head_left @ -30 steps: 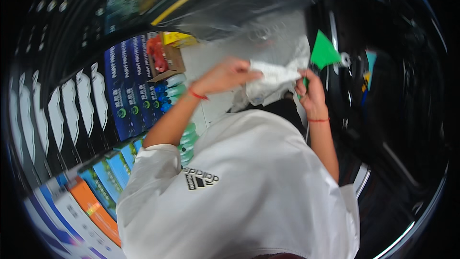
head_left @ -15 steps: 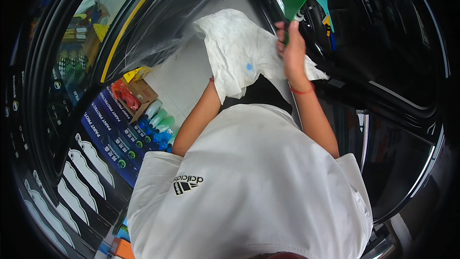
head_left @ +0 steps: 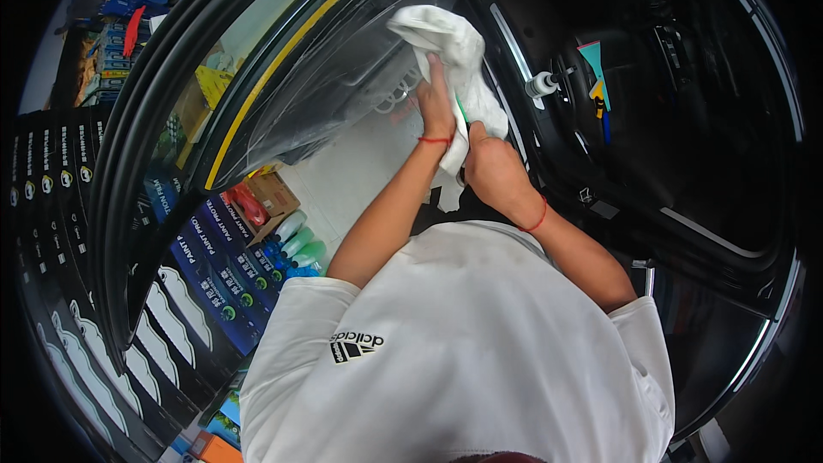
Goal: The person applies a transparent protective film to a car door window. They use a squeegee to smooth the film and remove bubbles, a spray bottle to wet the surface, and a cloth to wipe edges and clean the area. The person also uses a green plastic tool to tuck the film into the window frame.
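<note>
A white cloth (head_left: 459, 39) is folded around the blade of a green squeegee (head_left: 461, 111), and only a thin green strip shows at the cloth's edge. My left hand (head_left: 437, 107) presses the cloth from the left side, its thumb pointing up along the folds. Just below and to the right, my right hand (head_left: 499, 170) is closed in a fist around the squeegee's handle, which its fingers mostly hide. Both hands are close together in the gap between the open car door and the car's black sill.
The car door's window frame (head_left: 266, 107), hung with clear plastic film (head_left: 317, 77), curves along the left. On the car's right side are a small white bottle (head_left: 540, 85), a teal scraper (head_left: 591, 57) and a yellow-and-black tool (head_left: 597, 99). Spray bottles (head_left: 300, 244) and a cardboard box (head_left: 273, 195) stand lower left.
The green squeegee has come down and left into the cloth. Hanging spread out before, the cloth is now folded around the blade, with my left hand pressing it. The view has shifted slightly.
</note>
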Tool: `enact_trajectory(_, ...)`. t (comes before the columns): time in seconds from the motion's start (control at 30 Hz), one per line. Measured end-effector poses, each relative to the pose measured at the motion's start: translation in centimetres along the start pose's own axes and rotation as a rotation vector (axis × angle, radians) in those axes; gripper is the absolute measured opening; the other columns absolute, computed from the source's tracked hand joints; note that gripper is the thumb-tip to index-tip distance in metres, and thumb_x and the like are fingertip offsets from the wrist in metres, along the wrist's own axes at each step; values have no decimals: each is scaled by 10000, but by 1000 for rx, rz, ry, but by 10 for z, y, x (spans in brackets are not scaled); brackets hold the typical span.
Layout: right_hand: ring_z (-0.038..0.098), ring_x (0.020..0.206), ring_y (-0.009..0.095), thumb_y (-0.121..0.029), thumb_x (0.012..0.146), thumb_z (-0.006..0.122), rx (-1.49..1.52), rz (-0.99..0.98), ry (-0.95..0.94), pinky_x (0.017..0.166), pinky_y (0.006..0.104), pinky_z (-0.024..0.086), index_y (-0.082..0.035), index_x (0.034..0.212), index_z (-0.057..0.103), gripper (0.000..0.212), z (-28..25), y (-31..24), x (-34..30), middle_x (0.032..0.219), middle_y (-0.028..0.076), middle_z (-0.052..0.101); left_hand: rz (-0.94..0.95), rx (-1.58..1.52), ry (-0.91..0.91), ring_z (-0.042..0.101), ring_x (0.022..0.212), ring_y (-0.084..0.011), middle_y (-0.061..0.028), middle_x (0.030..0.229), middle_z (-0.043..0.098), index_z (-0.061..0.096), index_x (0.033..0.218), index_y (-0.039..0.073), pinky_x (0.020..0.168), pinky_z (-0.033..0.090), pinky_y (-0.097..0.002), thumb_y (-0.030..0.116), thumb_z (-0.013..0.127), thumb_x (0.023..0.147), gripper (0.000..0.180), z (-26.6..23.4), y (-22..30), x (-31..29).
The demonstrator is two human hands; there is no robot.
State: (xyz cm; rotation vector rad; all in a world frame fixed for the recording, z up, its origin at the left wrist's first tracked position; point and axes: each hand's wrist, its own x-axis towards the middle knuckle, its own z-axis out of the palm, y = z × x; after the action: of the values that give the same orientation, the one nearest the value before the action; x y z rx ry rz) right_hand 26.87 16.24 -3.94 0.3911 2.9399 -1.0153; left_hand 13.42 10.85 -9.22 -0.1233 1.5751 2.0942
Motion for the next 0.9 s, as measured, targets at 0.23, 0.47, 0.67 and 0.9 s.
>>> enact_trajectory(0.23,481,518,355,-198,1020,534,307,72,60,499,431,389,18,902,534,246,-77,14,9,590,216,507,-58,-437,-386,505,1268,-255,-131,1392,512,383,1459,36,1071,421,-359,582,388,1018,702,-9,38,52)
enact_trajectory(0.47,526,601,484,-165,971,586,295,44,29,527,498,403,31,817,512,260,-83,35,32,627,268,536,-30,110,-256,560,1239,-243,-150,1359,566,453,1427,-15,1047,441,-317,481,484,1028,637,30,43,35)
enact_trajectory(0.67,478,442,331,-150,1000,573,546,67,309,450,393,353,20,846,525,234,-118,27,33,567,202,510,-92,-257,-238,564,1201,-189,-110,1332,577,459,1419,1,1032,436,-298,459,485,1030,601,41,42,28)
enact_trajectory(0.9,488,549,449,-85,969,558,351,128,-126,514,460,395,42,853,507,180,-160,40,29,599,247,502,-164,-424,-335,552,1140,-140,-70,1268,590,503,1367,6,970,451,-278,384,521,1023,512,39,23,49)
